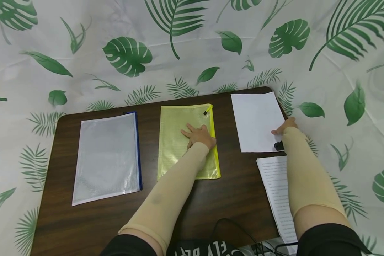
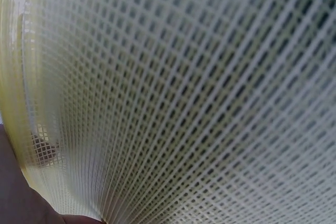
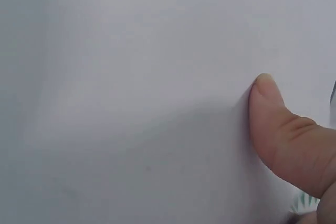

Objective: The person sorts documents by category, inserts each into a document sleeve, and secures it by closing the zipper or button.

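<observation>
In the head view my left hand (image 1: pixel 199 137) lies with spread fingers on a yellow mesh zip pouch (image 1: pixel 172 156). The pouch's mesh (image 2: pixel 199 98) fills the left wrist view, with part of that hand at the lower left corner. At the right edge of a stack of blank white paper (image 1: pixel 256 121), my right hand (image 1: pixel 286 126) holds the edge. Its thumb (image 3: pixel 278 124) presses on the top of the white paper (image 3: pixel 131 77), which bends softly beside it; the other fingers are mostly hidden.
A clear mesh pouch with a blue zip edge (image 1: pixel 108 160) lies on the left of the dark wooden table (image 1: pixel 236 199). Printed sheets (image 1: pixel 275 185) lie under the right forearm. Black cables (image 1: pixel 240 231) run along the front edge. A leaf-patterned cloth (image 1: pixel 192 46) hangs behind.
</observation>
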Available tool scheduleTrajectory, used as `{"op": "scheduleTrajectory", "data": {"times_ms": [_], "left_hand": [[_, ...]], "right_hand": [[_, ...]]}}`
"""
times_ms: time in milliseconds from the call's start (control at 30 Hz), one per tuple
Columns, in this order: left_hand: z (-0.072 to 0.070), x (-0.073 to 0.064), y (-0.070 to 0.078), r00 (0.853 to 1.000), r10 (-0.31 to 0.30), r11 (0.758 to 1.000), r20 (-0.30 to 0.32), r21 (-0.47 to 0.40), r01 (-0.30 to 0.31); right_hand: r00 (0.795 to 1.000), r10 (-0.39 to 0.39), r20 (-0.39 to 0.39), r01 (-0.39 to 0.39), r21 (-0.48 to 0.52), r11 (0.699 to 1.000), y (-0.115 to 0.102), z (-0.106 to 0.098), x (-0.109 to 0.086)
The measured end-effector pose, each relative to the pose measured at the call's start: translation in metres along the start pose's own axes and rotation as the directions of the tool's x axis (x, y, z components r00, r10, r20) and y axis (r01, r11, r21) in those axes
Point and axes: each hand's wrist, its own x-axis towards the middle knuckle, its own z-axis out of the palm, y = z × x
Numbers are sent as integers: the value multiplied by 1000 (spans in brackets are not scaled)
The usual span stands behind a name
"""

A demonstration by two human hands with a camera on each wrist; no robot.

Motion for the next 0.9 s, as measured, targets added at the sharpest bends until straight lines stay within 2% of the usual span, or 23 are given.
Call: {"op": "scheduleTrajectory", "data": {"times_ms": [67, 200, 333, 467, 533, 700, 800, 900], "left_hand": [[0, -1, 1, 1000, 1, 1000, -6, 2, -1], [-1, -2, 2, 1000, -3, 1000, -8, 3, 3], [-3, -1, 4, 1000, 9, 1000, 2, -9, -9], [-4, 4, 4, 999, 32, 999, 18, -13, -32], [-4, 6, 3, 999, 45, 999, 26, -23, -45], [-5, 7, -4, 996, 91, 989, 26, -119, -87], [-6, 3, -9, 993, 118, 984, 9, -137, -116], [-6, -1, -14, 990, 141, 983, -14, -117, -142]], "right_hand": [[1000, 5, 11, -5, 25, 1000, 4, -1, 1], [999, -25, 27, 26, -21, 999, 11, -3, 4], [992, -111, 59, 118, -129, 985, 19, -11, 6], [969, -231, 89, 243, -172, 954, 30, -18, 15], [959, -276, 73, 284, -157, 946, 34, -19, 16], [934, -357, 1, 356, -64, 932, 38, -15, 13], [926, -377, -29, 378, 24, 926, 39, -8, 8], [928, -368, -66, 372, 92, 924, 40, -1, 4]]}}
